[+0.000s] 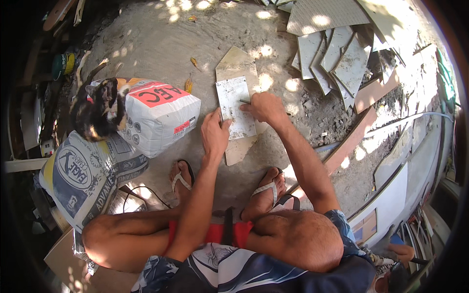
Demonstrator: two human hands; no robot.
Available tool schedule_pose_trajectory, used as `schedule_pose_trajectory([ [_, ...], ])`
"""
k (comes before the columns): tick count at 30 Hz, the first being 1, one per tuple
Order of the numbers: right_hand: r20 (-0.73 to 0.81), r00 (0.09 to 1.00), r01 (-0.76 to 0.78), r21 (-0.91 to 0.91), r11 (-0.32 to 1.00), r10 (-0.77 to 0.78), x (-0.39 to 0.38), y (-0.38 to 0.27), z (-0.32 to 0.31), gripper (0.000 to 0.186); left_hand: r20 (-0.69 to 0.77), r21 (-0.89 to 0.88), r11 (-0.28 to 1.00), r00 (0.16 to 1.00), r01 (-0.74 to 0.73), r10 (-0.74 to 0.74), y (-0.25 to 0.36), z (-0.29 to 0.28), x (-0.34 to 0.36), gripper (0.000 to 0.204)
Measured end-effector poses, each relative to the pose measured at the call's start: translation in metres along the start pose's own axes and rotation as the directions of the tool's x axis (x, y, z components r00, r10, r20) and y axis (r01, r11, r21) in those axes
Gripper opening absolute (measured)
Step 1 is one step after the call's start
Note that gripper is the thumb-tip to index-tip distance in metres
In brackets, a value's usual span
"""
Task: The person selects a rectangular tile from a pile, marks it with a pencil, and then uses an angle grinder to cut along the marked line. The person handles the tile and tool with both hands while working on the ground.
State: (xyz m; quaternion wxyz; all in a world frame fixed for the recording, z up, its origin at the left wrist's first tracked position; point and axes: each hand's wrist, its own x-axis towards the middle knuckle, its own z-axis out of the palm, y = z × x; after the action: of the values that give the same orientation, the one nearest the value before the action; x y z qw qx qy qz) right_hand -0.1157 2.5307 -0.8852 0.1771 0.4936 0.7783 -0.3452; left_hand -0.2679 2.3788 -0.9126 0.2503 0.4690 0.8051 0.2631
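A speckled white tile (233, 88) lies on a longer beige piece (235, 63) on the dusty concrete between my feet. My left hand (215, 134) grips the white tile's left edge with curled fingers. My right hand (265, 108) is closed round a thin dark stick (244, 101), which lies across the tile's right side; my fingertips are near the tile's surface. Whether the stick is a pencil or a tool I cannot tell.
A calico cat (100, 107) is on stacked cement bags (161, 124) at left. Broken tiles (347, 63) and rubble lie at right, beside long reddish strips (351, 139) and leaning boards (395, 200). A green container (62, 67) stands back left. Another person's limb (401, 252) shows lower right.
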Motion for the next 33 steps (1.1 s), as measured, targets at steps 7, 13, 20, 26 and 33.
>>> schedule_pose_trajectory([
  [7, -0.204, 0.974, -0.044, 0.256, 0.966, 0.099, -0.062, 0.009, 0.063, 0.048, -0.078, -0.010, 1.000, 0.997, 0.016, -0.017, -0.006, 0.012, -0.006, 0.054],
  [13, -0.273, 0.948, -0.066, 0.333, 0.941, 0.163, -0.055, -0.002, 0.059, 0.036, -0.077, 0.041, 0.999, 0.997, 0.000, 0.003, 0.000, 0.007, 0.004, 0.050],
  [20, -0.338, 0.929, -0.051, 0.295, 0.954, 0.154, -0.052, -0.007, 0.060, 0.044, -0.122, -0.178, 0.984, 0.992, -0.007, -0.015, -0.022, 0.002, 0.009, 0.050],
  [26, -0.365, 0.929, 0.007, 0.168, 0.986, 0.056, -0.087, -0.014, 0.088, 0.117, -0.103, -0.294, 0.955, 0.995, -0.022, -0.009, -0.020, 0.007, 0.028, 0.056],
  [33, -0.383, 0.917, -0.048, 0.177, 0.983, 0.114, -0.081, -0.028, 0.099, 0.120, -0.091, -0.052, 0.983, 0.981, -0.174, 0.169, -0.027, 0.005, 0.095, 0.057],
])
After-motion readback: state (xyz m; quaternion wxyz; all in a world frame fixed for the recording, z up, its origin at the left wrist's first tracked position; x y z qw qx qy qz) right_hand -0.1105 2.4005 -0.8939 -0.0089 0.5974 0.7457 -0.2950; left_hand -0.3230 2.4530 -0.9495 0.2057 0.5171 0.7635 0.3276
